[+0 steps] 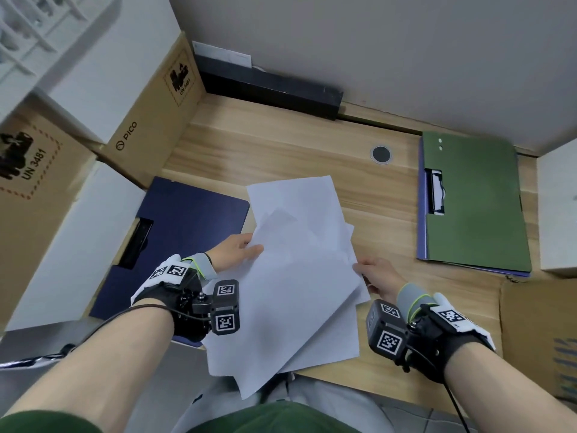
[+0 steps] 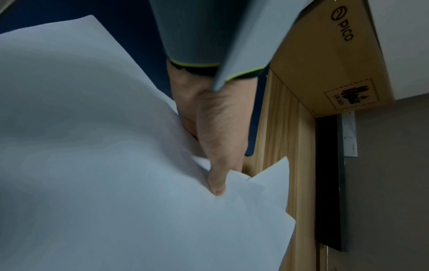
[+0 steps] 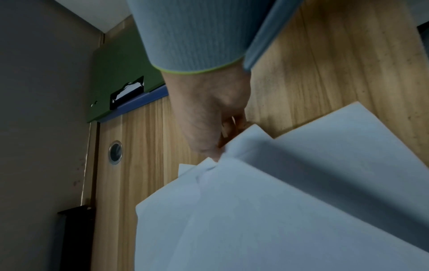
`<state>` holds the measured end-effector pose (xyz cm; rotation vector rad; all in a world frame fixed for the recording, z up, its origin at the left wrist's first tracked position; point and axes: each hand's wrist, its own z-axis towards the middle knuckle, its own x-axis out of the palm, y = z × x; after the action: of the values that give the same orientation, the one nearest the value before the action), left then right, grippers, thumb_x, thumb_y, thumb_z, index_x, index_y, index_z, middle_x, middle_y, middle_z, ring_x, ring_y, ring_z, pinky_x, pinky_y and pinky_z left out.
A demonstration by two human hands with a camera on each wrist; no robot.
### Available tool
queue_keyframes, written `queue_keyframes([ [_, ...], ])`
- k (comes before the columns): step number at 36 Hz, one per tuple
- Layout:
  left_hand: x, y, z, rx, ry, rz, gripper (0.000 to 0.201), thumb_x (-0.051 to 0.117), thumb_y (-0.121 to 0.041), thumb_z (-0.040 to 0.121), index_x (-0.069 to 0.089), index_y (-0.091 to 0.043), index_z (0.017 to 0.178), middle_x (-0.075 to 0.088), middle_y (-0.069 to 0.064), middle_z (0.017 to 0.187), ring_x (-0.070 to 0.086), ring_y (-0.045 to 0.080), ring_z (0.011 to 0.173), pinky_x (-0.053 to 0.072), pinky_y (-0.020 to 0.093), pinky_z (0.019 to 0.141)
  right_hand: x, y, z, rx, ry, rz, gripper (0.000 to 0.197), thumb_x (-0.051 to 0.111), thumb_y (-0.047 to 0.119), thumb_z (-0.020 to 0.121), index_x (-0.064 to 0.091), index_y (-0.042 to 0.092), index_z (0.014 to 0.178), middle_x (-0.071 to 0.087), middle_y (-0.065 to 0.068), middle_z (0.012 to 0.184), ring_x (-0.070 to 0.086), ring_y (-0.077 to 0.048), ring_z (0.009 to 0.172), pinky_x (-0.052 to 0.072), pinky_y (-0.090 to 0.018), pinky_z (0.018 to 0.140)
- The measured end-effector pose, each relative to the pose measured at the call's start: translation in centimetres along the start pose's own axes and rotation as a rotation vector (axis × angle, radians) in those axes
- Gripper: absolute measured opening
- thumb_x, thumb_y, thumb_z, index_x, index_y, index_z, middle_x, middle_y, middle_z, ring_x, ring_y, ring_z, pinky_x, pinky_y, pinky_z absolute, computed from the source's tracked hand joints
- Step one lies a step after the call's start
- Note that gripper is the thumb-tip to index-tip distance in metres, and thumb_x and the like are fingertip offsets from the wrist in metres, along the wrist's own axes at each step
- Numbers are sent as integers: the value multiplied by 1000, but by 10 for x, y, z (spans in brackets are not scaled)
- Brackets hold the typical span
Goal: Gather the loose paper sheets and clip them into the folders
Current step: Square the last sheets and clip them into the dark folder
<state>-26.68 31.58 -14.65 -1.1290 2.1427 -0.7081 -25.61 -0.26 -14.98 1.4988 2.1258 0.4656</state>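
Note:
Several loose white paper sheets [image 1: 293,276] are fanned unevenly over the middle of the wooden desk [image 1: 281,145], lifted between both hands. My left hand [image 1: 240,250] pinches their left edge, thumb on top [image 2: 216,183]. My right hand [image 1: 371,276] pinches the right edge [image 3: 216,152], where the paper [image 3: 278,210] crumples slightly. A dark blue folder [image 1: 184,232] lies shut to the left, partly under my left wrist. A green folder [image 1: 474,201] lies at the right on top of a blue-edged one, its black clip [image 1: 435,192] showing through a cut-out.
Cardboard boxes [image 1: 150,120] and a white box [image 1: 78,239] crowd the left side. A black bar [image 1: 268,85] runs along the back wall. A round cable grommet [image 1: 381,154] sits in the desk. Another white box [image 1: 559,207] and a cardboard box [image 1: 540,335] stand at right.

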Motion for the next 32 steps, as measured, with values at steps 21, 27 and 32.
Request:
queue_keyframes([
  [21,12,-7,3,-50,-68,87,32,47,-31,82,54,-17,110,57,-1,102,51,18,94,38,29,82,-17,-52,-45,194,-93,250,12,42,-2,96,52,3,100,53,-10,66,46,-7,25,36,-14,28],
  [27,9,-10,8,-43,8,207,42,41,-31,75,58,-20,112,61,5,107,53,21,97,42,33,88,-15,-63,-53,212,-84,308,13,43,-1,97,52,5,103,58,-12,71,50,-9,27,39,-15,30],
  [32,4,-4,25,-50,65,294,41,38,-37,70,59,-20,100,63,10,100,53,23,89,43,34,82,-14,-67,-56,199,-90,343,15,44,0,97,54,6,106,61,-12,77,54,-8,31,47,-19,36],
])
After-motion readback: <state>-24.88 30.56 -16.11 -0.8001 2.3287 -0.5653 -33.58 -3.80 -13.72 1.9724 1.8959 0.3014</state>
